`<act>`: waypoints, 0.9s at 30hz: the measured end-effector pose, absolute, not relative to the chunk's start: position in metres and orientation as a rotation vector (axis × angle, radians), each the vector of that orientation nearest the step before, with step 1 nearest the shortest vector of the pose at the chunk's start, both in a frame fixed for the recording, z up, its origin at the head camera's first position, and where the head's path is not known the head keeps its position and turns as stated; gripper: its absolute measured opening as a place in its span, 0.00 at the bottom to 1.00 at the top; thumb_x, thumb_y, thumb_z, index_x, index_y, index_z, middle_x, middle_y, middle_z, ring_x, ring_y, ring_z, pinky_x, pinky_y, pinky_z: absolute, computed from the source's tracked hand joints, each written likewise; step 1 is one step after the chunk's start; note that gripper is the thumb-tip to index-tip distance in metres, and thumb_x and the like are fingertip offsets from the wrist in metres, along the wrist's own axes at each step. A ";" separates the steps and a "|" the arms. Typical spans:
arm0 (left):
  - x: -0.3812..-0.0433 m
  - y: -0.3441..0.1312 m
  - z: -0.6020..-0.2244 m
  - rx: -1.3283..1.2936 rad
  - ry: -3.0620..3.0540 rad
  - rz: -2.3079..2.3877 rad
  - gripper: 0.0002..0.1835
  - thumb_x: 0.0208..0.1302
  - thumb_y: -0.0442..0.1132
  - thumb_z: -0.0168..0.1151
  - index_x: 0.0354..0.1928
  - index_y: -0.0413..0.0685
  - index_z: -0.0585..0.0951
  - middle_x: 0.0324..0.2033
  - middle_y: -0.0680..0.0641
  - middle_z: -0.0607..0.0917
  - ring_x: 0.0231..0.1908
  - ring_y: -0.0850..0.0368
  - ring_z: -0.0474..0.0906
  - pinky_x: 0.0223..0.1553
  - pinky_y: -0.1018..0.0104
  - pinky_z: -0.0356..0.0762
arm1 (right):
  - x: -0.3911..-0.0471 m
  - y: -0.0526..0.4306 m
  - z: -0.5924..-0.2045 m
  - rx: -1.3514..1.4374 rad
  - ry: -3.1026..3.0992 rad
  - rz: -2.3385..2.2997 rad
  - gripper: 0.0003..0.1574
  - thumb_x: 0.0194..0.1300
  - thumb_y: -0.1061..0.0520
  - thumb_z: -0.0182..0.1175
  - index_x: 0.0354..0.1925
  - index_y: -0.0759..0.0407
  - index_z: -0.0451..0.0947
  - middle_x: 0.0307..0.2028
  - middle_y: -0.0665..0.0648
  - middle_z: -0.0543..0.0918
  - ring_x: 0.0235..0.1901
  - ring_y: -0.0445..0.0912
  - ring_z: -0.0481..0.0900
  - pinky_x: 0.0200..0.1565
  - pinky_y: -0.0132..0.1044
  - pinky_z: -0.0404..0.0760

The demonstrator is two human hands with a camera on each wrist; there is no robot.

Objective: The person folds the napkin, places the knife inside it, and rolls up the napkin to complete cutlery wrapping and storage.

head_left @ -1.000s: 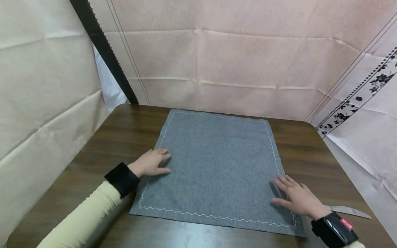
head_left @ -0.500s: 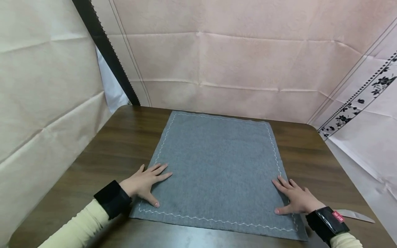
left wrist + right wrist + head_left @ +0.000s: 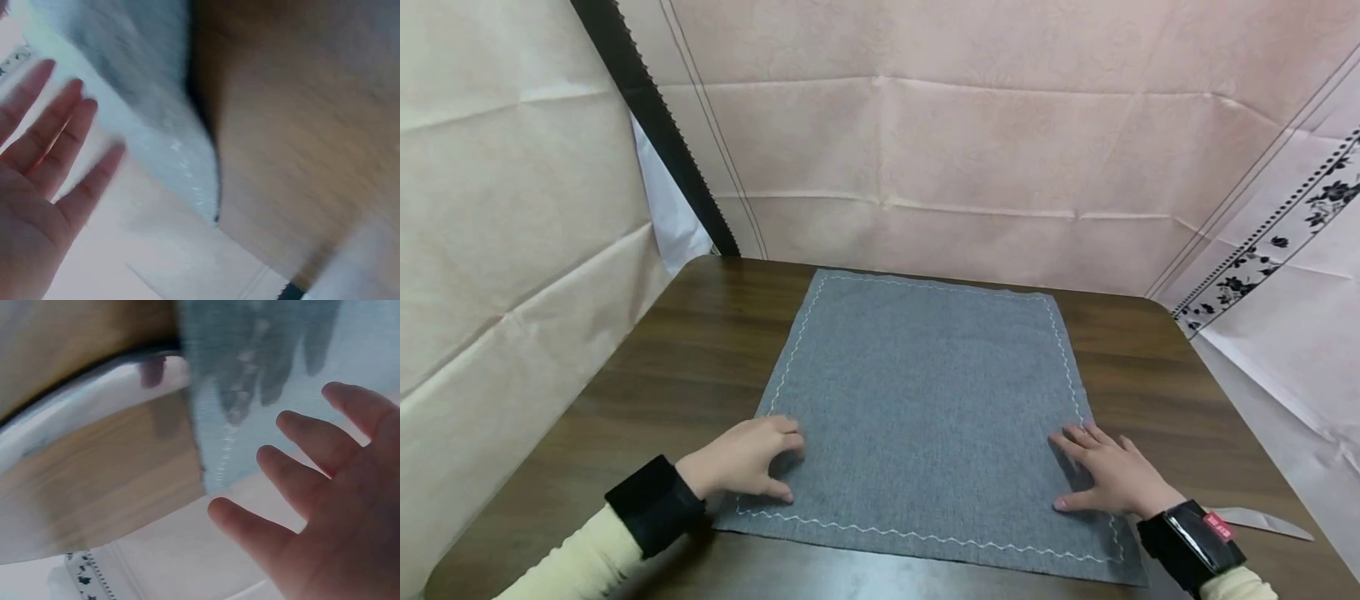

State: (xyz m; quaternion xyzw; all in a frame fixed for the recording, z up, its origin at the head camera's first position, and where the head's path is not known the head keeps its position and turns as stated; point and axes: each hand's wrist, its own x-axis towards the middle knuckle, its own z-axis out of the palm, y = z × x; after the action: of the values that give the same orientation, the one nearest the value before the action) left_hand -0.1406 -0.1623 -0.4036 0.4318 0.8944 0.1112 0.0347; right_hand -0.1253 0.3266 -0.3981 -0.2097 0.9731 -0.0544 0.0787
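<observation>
So the grey cloth (image 3: 925,417) is laid out flat in the middle of the table (image 3: 700,358), with wavy white stitching running round just inside its edges. The far edge sits near the back of the table, and there's wood showing on both sides.

Over on the right there's a pale curved sliver (image 3: 1266,522) lying on the wood, tucked just behind the right wristband (image 3: 1191,542). Can't tell what it is, but it's clear of the cloth. Behind the table hangs a creased pinkish sheet (image 3: 970,142), with a black strip (image 3: 655,117) slanting down at the left and a floral band (image 3: 1240,283) at the right.

Fingers: left hand (image 3: 745,456) is over the cloth's left edge, fingers gently bent, thumb well apart, nothing in its grip. Right hand (image 3: 1108,471) is over the right edge, fingers fanned wide, also holding nothing; the right wrist view has a gap between the fingertips and their shadow on the cloth. Whether either thumb touches the fabric, I can't tell.

Both hands are backs up, reaching in from the near corners, fingers toward the middle. Left wrist has a black band (image 3: 656,506) with a pale yellow sleeve (image 3: 576,554) below it.
</observation>
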 end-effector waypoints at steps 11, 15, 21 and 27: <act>-0.111 -0.170 -0.398 1.172 2.592 0.293 0.20 0.33 0.49 0.75 0.15 0.56 0.68 0.14 0.63 0.63 0.16 0.69 0.56 0.18 0.73 0.57 | -0.121 0.311 -0.396 -0.686 2.920 -0.172 0.52 0.43 0.27 0.60 0.56 0.60 0.72 0.54 0.67 0.72 0.56 0.65 0.65 0.46 0.65 0.63; -0.109 -0.172 -0.400 1.192 2.619 0.271 0.18 0.31 0.39 0.72 0.15 0.56 0.68 0.14 0.62 0.63 0.16 0.68 0.56 0.18 0.73 0.57 | -0.121 0.312 -0.400 -0.671 2.907 -0.163 0.53 0.42 0.27 0.61 0.56 0.61 0.73 0.53 0.69 0.72 0.54 0.65 0.67 0.43 0.64 0.66; -0.107 -0.170 -0.402 1.213 2.655 0.229 0.18 0.30 0.33 0.65 0.12 0.55 0.63 0.11 0.62 0.56 0.15 0.67 0.49 0.16 0.73 0.50 | -0.120 0.310 -0.402 -0.674 2.901 -0.196 0.52 0.42 0.28 0.62 0.55 0.63 0.73 0.53 0.71 0.72 0.52 0.66 0.69 0.43 0.62 0.68; -0.108 -0.167 -0.403 1.304 2.709 0.221 0.18 0.34 0.30 0.57 0.11 0.54 0.57 0.12 0.61 0.49 0.16 0.66 0.44 0.16 0.72 0.43 | -0.120 0.309 -0.402 -0.676 2.895 -0.218 0.52 0.42 0.29 0.63 0.55 0.63 0.72 0.53 0.71 0.72 0.52 0.67 0.69 0.43 0.60 0.69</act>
State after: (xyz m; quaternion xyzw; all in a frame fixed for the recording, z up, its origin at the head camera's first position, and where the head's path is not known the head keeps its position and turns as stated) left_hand -0.1078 -0.1668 -0.4032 0.4318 0.8968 0.0732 0.0634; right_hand -0.1203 0.3090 -0.4017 -0.2262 0.9681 -0.0727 0.0801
